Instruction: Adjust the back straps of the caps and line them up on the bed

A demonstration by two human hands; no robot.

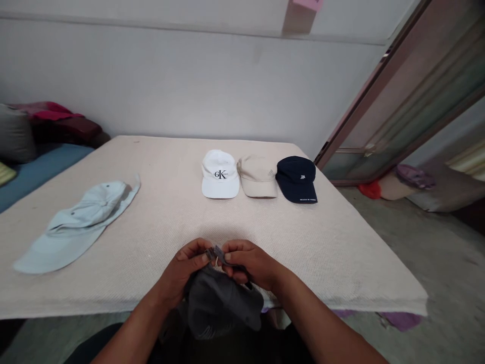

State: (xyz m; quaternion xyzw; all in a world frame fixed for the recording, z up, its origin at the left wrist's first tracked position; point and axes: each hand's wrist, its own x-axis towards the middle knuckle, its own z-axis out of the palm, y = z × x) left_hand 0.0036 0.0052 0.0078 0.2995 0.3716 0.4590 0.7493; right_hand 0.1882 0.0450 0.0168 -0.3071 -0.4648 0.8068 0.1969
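Note:
A dark grey cap (223,301) hangs at the table's front edge, its back strap upward and its crown toward me. My left hand (191,260) pinches the buckle end of the strap between thumb and fingers. My right hand (248,260) grips the other end of that strap, close beside the left. Farther back, a white cap (220,174) with black letters, a beige cap (258,177) and a navy cap (297,179) sit in a row, brims toward me. A pale blue cap (81,222) lies on its side at the left.
A cream cloth covers the table (162,222), which meets a white wall (151,81) at the back. Left of it are a grey cushion (17,134) and a blue mattress (41,167). A framed glass door (401,91) stands at the right.

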